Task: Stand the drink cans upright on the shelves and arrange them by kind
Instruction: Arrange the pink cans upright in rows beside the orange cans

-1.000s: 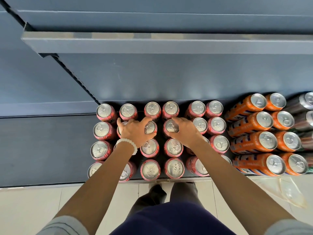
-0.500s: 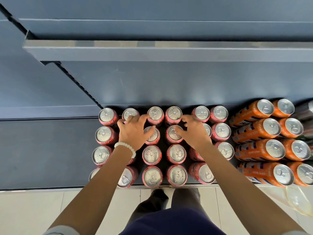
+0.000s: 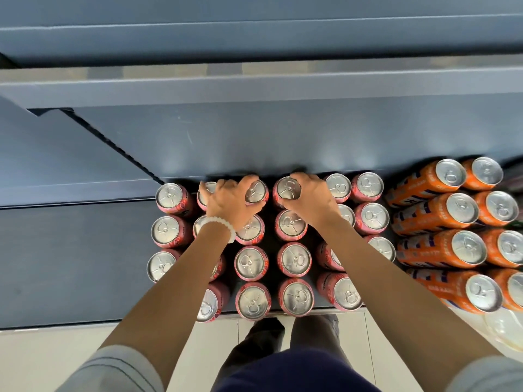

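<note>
Tidying the pink cans [image 3: 250,263] into straight rows on the bottom shelf [image 3: 70,264], by the look of it, with the sorting by kind mostly settled. Gripping one back-row can [image 3: 256,191] with the left hand [image 3: 230,203], fingers curled over its rim and reaching across a neighbouring can [image 3: 206,190] just beside the knuckles; gripping another back-row can [image 3: 288,189] with the right hand [image 3: 311,199], thumb and fingers curled round its top. Sitting upright under both palms, close against the back panel [image 3: 254,137]. Probably calling next for a gentle nudge backward or sideways to square these two with their neighbours, without knocking the cans nearer the wrists. Showing smooth, round, brushed-metal lids with pull tabs and glossy printed sides, thin and easy to dent. Standing to the outside of the right hand, taller orange cans [image 3: 435,219] in rows of their own, leaning only through the wide lens. Wearing a white bead bracelet [image 3: 223,226] on the left wrist. Overhanging beyond the fingertips, a flat matt grey upper shelf [image 3: 254,86]; lying below the elbows, pale floor tiles [image 3: 42,357].
</note>
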